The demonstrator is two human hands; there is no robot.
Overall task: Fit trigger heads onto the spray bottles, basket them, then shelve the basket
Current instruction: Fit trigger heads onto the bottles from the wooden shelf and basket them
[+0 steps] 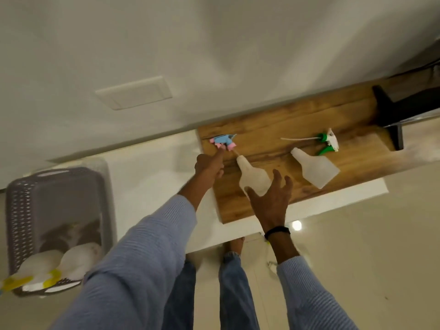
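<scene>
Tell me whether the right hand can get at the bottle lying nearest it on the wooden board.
Probably yes. The right hand is open with fingers spread just short of the base of the nearest bottle, which lies on its side on the wooden board. Nothing lies between them; the left hand is off at the pink-and-blue trigger head.

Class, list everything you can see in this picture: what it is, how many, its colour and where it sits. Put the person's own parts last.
Spray bottle: two, translucent white, no heads, lying on the wooden board.
Trigger head: four; one blue-pink at board's left end, one green-white at right, two yellow-white on basketed bottles.
Basket: one, grey, left, holding two bottles.
Wall plate: one, white, on wall.
Wristband: one, black, right wrist.
Left hand: touching the blue-pink head.
Right hand: open by the nearer bottle.
</scene>
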